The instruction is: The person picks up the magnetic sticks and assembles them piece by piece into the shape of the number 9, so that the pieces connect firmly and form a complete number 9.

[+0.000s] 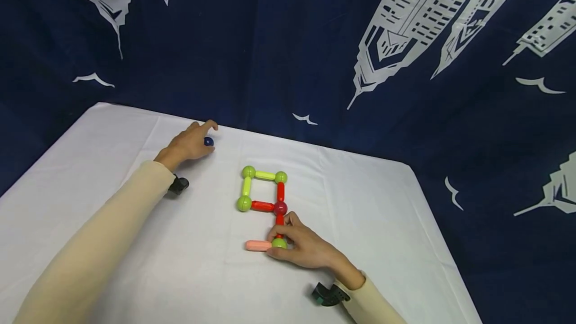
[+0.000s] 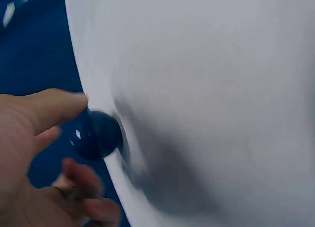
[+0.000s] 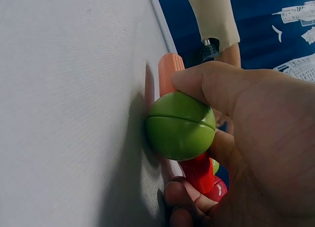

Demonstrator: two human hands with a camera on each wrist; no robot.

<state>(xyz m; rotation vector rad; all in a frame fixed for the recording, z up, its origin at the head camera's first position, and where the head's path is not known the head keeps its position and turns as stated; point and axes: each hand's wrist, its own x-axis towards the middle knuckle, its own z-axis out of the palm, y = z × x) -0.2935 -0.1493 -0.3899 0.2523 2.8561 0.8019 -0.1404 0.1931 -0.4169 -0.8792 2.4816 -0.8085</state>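
Near the table's back edge my left hand (image 1: 191, 141) reaches over a dark blue ball (image 1: 209, 141). In the left wrist view that ball (image 2: 98, 135) lies between spread thumb and fingers; contact is hard to tell. My right hand (image 1: 308, 244) pinches a green ball (image 3: 181, 126) at the near end of a stick-and-ball figure. From this ball a pink rod (image 1: 258, 246) points left and a red rod (image 1: 280, 220), partly covered by fingers, runs up to a red ball (image 1: 280, 208). Beyond it stands a square of green balls (image 1: 244, 203), red rods and yellow-green rods (image 1: 265, 175).
A white cloth (image 1: 202, 264) covers the table. Behind it hangs a dark blue curtain (image 1: 216, 39) printed with white buildings and birds. Dark wrist devices sit on the left wrist (image 1: 179, 184) and the right wrist (image 1: 327, 295).
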